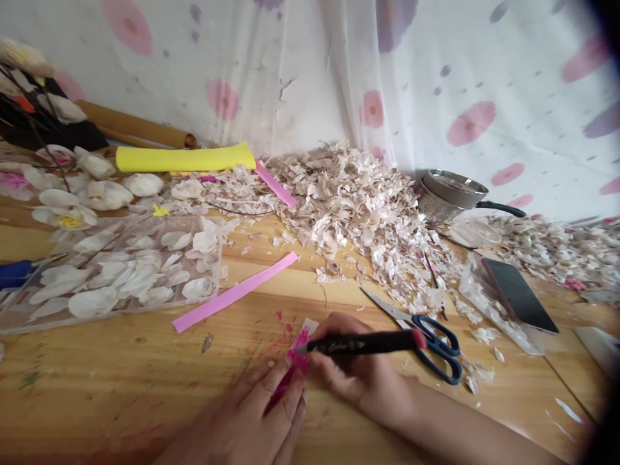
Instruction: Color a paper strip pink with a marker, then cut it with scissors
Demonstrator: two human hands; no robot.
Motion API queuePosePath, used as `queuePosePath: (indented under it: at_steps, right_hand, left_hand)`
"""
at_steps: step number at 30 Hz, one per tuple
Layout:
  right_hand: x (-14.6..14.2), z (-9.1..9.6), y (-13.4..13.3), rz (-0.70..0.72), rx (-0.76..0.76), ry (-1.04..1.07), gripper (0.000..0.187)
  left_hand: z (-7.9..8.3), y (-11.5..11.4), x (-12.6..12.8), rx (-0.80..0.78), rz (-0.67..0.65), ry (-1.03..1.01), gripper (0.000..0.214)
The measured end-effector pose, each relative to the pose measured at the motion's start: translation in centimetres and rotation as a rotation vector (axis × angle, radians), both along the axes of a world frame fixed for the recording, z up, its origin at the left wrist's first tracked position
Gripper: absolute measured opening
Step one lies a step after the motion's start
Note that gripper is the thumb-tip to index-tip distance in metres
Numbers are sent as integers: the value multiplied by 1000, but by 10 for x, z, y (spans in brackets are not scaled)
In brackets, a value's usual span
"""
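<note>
My right hand (365, 371) is closed around a black marker (363, 343) with a red end. The marker's tip touches a small whitish strip (300, 339) that is coloured bright pink over most of its length. Pressed against the wood, the fingers of my left hand (271, 403) hold this strip down, and its lower part shows between them. A flat light pink paper strip (235, 294) lies just beyond my hands. To the right of the marker rest scissors (421, 329) with dark blue handles, their blades nearly together.
A clear plastic tray (220, 258) of white petals stands at left, near white flowers (68, 210). Behind are a yellow roll (186, 158) and a large heap of pale flakes (349, 194). A metal pot (445, 194) and a phone (520, 294) are at right.
</note>
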State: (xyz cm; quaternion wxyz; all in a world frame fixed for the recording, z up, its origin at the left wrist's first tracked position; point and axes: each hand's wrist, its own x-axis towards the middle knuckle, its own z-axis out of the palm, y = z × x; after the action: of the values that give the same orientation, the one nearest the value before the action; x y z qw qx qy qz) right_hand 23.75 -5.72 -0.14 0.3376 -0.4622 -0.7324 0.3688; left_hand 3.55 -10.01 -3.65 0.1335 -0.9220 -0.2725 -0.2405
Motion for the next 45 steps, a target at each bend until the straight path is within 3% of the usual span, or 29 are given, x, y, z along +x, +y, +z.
queuePosePath:
  at_steps: [2,6,13,20,25,30,34,36,41,43,45]
  right_hand:
    - [1,0,2,8,25,-56,7]
    - [3,0,7,-185,69,-69,10]
    - [-2,7,-3,94,27,-100,8]
    - [0,2,0,-119,88,-139,8]
    - [-1,2,-2,41,39,-115,6]
    - [0,-2,3,-168,90,-141,9]
    - [1,0,1,-4,89,-146,7]
    - [1,0,2,11,79,-147,6]
    - [3,-1,11,-243,52,-50,10]
    - [3,1,11,-204,65,-30,8]
    - [3,4,10,-75,109,-77,5]
  left_hand:
    - [2,1,0,-7,-15,22,24]
    - [3,2,-2,4,-48,36,21]
    - [10,4,0,5,2,38,26]
    - [12,2,-1,-10,-17,70,22]
    - [6,2,-1,0,-4,67,23]
    - [9,3,-1,-16,-6,62,22]
    - [14,4,0,-14,7,36,27]
    - [16,4,1,-11,6,35,28]
    - [14,2,-1,-19,-9,89,23]
    - [11,2,-2,-9,-13,74,24]
    - [9,2,-2,-12,-2,65,25]
